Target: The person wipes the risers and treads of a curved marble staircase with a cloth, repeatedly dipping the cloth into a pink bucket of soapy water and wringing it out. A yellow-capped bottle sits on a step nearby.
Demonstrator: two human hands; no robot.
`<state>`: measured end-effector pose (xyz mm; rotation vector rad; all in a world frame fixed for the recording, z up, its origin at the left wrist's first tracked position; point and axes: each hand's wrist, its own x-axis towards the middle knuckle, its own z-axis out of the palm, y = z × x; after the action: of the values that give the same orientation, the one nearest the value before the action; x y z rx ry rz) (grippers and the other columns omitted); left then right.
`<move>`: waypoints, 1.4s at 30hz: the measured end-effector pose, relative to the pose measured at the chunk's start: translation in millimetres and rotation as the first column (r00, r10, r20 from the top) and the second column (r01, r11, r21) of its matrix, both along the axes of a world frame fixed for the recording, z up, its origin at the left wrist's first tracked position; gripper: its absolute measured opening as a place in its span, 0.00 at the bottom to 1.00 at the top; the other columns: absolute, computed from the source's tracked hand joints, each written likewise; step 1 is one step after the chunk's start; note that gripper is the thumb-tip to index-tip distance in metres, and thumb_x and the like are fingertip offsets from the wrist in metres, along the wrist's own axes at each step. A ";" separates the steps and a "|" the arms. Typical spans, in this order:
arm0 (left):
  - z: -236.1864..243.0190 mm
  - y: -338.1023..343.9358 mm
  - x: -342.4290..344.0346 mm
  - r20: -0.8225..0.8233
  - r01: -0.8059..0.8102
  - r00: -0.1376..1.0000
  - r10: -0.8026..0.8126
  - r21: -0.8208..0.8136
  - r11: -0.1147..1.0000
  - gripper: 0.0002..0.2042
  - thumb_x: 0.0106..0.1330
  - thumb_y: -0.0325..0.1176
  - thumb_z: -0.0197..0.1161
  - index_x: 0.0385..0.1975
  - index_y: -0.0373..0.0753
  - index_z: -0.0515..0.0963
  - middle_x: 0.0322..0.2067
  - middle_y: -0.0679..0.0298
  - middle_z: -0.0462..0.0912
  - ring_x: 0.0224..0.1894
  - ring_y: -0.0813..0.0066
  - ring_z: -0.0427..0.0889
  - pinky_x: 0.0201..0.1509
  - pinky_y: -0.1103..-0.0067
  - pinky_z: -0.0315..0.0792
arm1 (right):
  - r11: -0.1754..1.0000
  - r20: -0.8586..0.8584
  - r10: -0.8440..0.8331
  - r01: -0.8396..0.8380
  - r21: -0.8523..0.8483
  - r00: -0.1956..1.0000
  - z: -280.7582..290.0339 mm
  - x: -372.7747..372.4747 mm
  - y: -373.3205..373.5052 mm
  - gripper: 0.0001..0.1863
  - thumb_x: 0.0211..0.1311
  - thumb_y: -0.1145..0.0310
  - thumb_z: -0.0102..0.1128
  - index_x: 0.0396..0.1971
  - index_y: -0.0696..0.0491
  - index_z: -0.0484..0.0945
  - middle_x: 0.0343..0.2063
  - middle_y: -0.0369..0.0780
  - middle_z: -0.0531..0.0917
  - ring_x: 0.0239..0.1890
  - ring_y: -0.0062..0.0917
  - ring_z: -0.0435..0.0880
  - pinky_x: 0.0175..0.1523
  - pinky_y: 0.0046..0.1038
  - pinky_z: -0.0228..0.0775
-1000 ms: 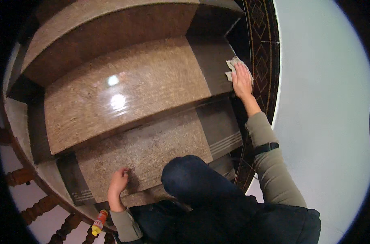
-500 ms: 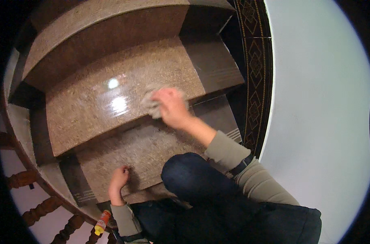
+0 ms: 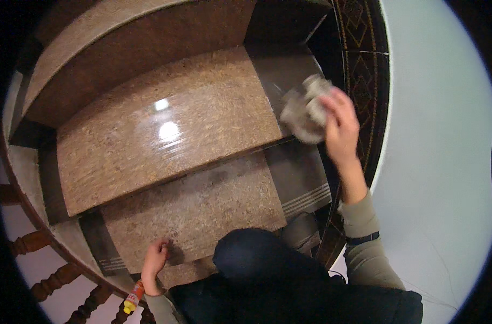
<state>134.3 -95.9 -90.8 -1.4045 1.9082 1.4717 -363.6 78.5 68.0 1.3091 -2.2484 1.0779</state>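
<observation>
A crumpled pale grey-beige rag, smeared by motion, is in my right hand. The hand is closed on it above the dark right-hand border of the upper step. Some of the cloth hangs over that step's front edge. Down at the left, my left hand is over the lower step, its fingers curled in and no object showing in them. A shadow falls beside its fingertips; whether it presses on the stone cannot be told.
An orange bottle with a yellow cap is by my left forearm, near turned wooden balusters. Along the right, a dark patterned skirting meets a white wall. A higher step's riser rises beyond. My dark-clothed knee is below.
My right hand has swept the rag rightward from the brown tread to its dark border. My left hand sits slightly lower in the picture, and the view has shifted a little.
</observation>
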 end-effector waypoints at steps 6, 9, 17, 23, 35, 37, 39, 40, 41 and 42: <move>-39.9 1.3 30.4 -0.041 0.076 0.996 -0.080 -0.109 0.991 0.12 0.61 0.25 0.48 0.43 0.33 0.73 0.26 0.53 0.78 0.28 0.65 0.78 0.34 0.75 0.71 | 0.863 -0.388 -0.252 0.388 0.324 0.886 -70.4 -74.8 -3.0 0.16 0.58 0.62 0.55 0.42 0.55 0.76 0.49 0.45 0.74 0.48 0.40 0.69 0.53 0.37 0.64; -27.8 2.5 30.9 0.010 0.005 1.000 -0.005 -0.030 1.000 0.12 0.62 0.26 0.49 0.44 0.33 0.73 0.28 0.52 0.79 0.30 0.64 0.79 0.36 0.74 0.72 | 0.896 -0.376 -0.274 0.376 0.234 0.885 -82.1 -70.5 -0.1 0.18 0.54 0.60 0.58 0.40 0.57 0.77 0.46 0.45 0.75 0.45 0.42 0.70 0.51 0.36 0.64; -2.4 -1.8 -1.2 0.074 0.161 0.986 -0.148 -0.222 0.962 0.12 0.62 0.27 0.48 0.44 0.33 0.73 0.30 0.52 0.80 0.34 0.59 0.80 0.37 0.70 0.71 | 0.959 -0.231 -0.145 0.194 0.205 0.962 -65.3 26.3 -60.1 0.10 0.47 0.69 0.61 0.30 0.58 0.78 0.36 0.44 0.79 0.38 0.39 0.73 0.44 0.35 0.67; -14.4 -2.4 -29.8 -0.018 0.140 0.989 -0.145 -0.164 0.976 0.12 0.61 0.24 0.49 0.44 0.35 0.73 0.35 0.51 0.80 0.37 0.54 0.79 0.40 0.68 0.71 | 0.954 0.045 0.296 -0.298 0.030 0.954 -81.0 123.4 -125.9 0.12 0.42 0.73 0.61 0.31 0.54 0.77 0.33 0.40 0.77 0.36 0.36 0.72 0.42 0.32 0.68; 3.9 2.0 1.2 -0.057 -0.022 0.998 0.014 -0.149 0.989 0.15 0.59 0.22 0.48 0.46 0.36 0.71 0.29 0.54 0.78 0.30 0.68 0.76 0.36 0.75 0.70 | 0.727 -0.299 -0.400 0.498 0.472 0.867 -50.3 -54.0 -10.9 0.10 0.52 0.67 0.56 0.35 0.51 0.76 0.35 0.43 0.75 0.39 0.39 0.74 0.39 0.40 0.73; 7.2 2.4 2.6 0.023 0.002 1.000 0.001 -0.139 0.990 0.15 0.59 0.22 0.48 0.46 0.36 0.72 0.29 0.53 0.78 0.30 0.67 0.76 0.36 0.75 0.70 | 0.701 -0.406 -0.389 0.552 0.452 0.827 -56.1 -72.2 1.5 0.10 0.53 0.67 0.56 0.36 0.51 0.76 0.33 0.43 0.74 0.38 0.39 0.75 0.36 0.39 0.74; 9.2 3.3 2.1 0.035 -0.013 0.999 0.017 -0.124 0.992 0.15 0.59 0.23 0.47 0.46 0.36 0.72 0.29 0.51 0.78 0.30 0.66 0.76 0.36 0.75 0.70 | 0.686 -0.450 -0.380 0.573 0.449 0.808 -62.2 -79.1 7.5 0.10 0.53 0.67 0.56 0.36 0.51 0.76 0.32 0.43 0.74 0.36 0.39 0.76 0.34 0.38 0.75; 10.3 3.5 1.8 0.015 -0.034 0.999 0.036 -0.121 0.992 0.15 0.59 0.23 0.47 0.46 0.36 0.72 0.29 0.51 0.77 0.29 0.66 0.76 0.35 0.75 0.70 | 0.684 -0.462 -0.385 0.583 0.439 0.799 -64.5 -79.5 7.8 0.10 0.53 0.67 0.57 0.36 0.51 0.76 0.32 0.43 0.74 0.36 0.39 0.76 0.33 0.38 0.75; 11.4 3.7 1.6 0.022 -0.072 0.997 0.074 -0.093 0.993 0.15 0.59 0.23 0.47 0.46 0.36 0.72 0.29 0.51 0.77 0.29 0.66 0.76 0.35 0.75 0.70 | 0.704 -0.484 -0.364 0.575 0.417 0.796 -66.3 -78.3 6.5 0.10 0.52 0.67 0.57 0.36 0.51 0.76 0.32 0.43 0.74 0.35 0.39 0.76 0.33 0.37 0.75; 12.6 3.8 1.3 -0.008 -0.043 0.999 0.042 -0.130 0.991 0.15 0.59 0.23 0.47 0.46 0.36 0.72 0.28 0.51 0.77 0.28 0.66 0.76 0.35 0.75 0.69 | 0.693 -0.473 -0.384 0.586 0.420 0.793 -66.8 -76.9 5.5 0.10 0.52 0.67 0.57 0.35 0.51 0.77 0.31 0.44 0.74 0.35 0.39 0.76 0.33 0.37 0.75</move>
<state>135.6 -92.0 -78.2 -1.5089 2.0220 1.3925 -440.5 84.0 1.1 0.8566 -2.4796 -0.0224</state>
